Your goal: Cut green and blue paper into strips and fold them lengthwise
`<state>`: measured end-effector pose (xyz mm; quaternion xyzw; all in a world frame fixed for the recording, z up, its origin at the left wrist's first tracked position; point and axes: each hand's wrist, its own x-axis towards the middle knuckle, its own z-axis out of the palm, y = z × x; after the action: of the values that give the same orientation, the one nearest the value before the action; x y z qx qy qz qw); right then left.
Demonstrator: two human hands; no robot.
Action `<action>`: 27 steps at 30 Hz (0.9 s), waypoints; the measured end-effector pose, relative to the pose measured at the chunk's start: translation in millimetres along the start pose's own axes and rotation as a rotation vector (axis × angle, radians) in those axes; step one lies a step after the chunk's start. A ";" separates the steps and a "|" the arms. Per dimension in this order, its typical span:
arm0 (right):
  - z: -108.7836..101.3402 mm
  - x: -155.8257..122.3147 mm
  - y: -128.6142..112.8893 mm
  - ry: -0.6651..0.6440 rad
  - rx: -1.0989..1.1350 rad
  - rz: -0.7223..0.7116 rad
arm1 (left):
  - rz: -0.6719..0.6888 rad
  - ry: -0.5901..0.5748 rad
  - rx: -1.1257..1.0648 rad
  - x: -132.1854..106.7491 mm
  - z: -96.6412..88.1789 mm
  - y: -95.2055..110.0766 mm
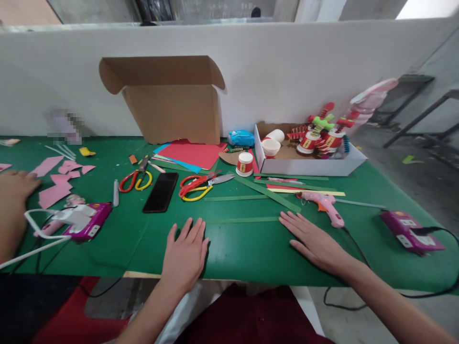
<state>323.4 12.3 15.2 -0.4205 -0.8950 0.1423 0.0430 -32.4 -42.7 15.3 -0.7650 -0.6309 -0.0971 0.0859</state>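
My left hand [185,254] lies flat on the green table [244,248] near its front edge, fingers stretched out, holding nothing. My right hand [312,241] also rests palm down with fingers extended, empty. Between the two hands runs a thin green paper strip [244,220], its right end touching my right fingertips. A pink glue gun [324,205] lies just beyond my right hand. Red and yellow scissors [201,185] and a black phone [161,192] lie beyond my left hand.
An open cardboard box [168,98] stands at the back. A white tray box [304,162] holds paper cups and craft figures. Purple power strips [410,231] [88,222] sit at both sides. Another person's hand [14,188] rests at the far left among pink paper scraps [53,191].
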 end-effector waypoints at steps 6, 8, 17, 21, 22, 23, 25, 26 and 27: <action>2.7 0.2 -0.9 0.020 -0.030 -0.001 | -0.015 -0.008 0.055 2.3 -8.7 -7.4; 3.1 2.6 -5.3 0.027 -0.069 0.007 | 0.033 -0.009 0.044 5.6 -10.8 -0.6; -13.2 53.0 -0.6 0.336 -0.099 0.187 | 0.277 -0.091 -0.007 42.7 6.2 26.3; -23.6 86.4 1.2 0.235 -0.129 0.361 | 0.271 -0.129 -0.026 69.9 11.9 29.3; -26.0 93.0 -0.9 0.195 -0.161 0.388 | 0.257 -0.133 -0.026 73.6 11.9 30.9; -28.3 98.5 -3.4 0.156 -0.196 0.409 | 0.241 -0.130 -0.025 75.4 11.3 32.9; -32.3 105.7 -8.3 0.089 -0.262 0.426 | 0.242 -0.118 -0.039 72.6 8.6 38.2; -33.7 107.7 -10.1 0.065 -0.290 0.420 | 0.267 -0.121 -0.061 68.8 6.7 41.4; -34.5 108.9 -11.4 0.049 -0.314 0.408 | 0.306 -0.134 -0.092 64.3 4.7 44.8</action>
<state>251.7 96.3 46.8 -0.5970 -0.8016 -0.0031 -0.0309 23.7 11.1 26.9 -0.8600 -0.5062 -0.0604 0.0222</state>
